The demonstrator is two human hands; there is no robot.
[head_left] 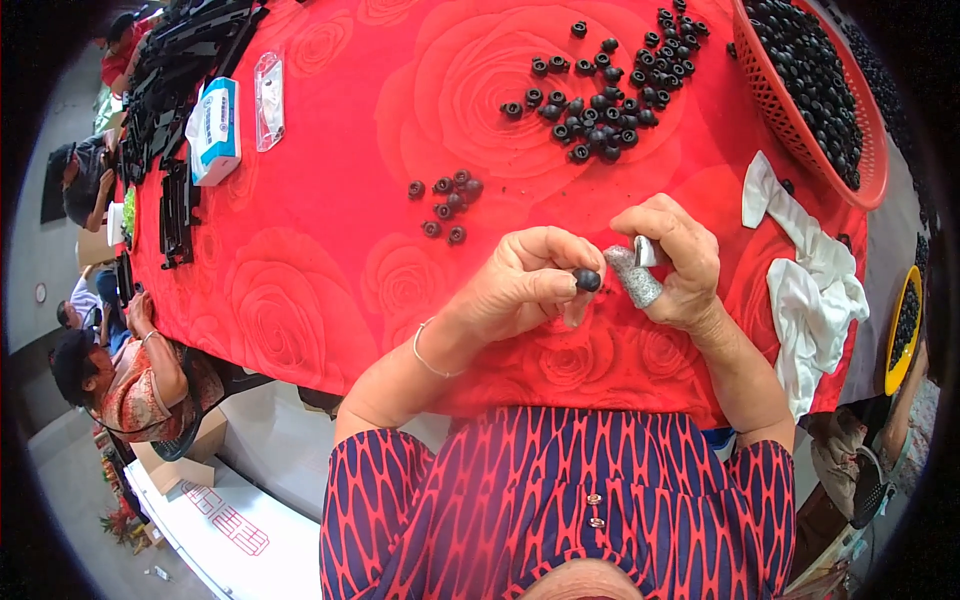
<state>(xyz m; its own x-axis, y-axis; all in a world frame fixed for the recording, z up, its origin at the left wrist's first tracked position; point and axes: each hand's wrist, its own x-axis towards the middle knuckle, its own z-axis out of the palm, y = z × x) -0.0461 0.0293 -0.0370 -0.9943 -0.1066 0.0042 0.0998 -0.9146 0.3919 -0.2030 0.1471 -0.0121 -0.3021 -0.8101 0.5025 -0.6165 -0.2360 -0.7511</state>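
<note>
My left hand (pixel 530 282) is closed, pinching a small round black knob-like part (pixel 587 280) between thumb and fingertips. Close beside it, my right hand (pixel 672 262) is curled around a small shiny metal blade (pixel 645 250). Grey speckled wrapping (pixel 634 278) covers the right thumb. A gap separates the blade from the black part. Ahead of my left hand lies a small cluster of similar black parts (pixel 445 208). Farther out, a larger loose pile of them (pixel 600 115) spreads over the red rose-patterned tablecloth (pixel 330 200).
A red plastic basket (pixel 778 112) full of black parts stands at the far right. White gloves or cloth (pixel 815 285) lie right of my hand. At the left are a tissue pack (pixel 214 130), a clear case (pixel 269 100) and black strips (pixel 177 212). Other people sit along the left.
</note>
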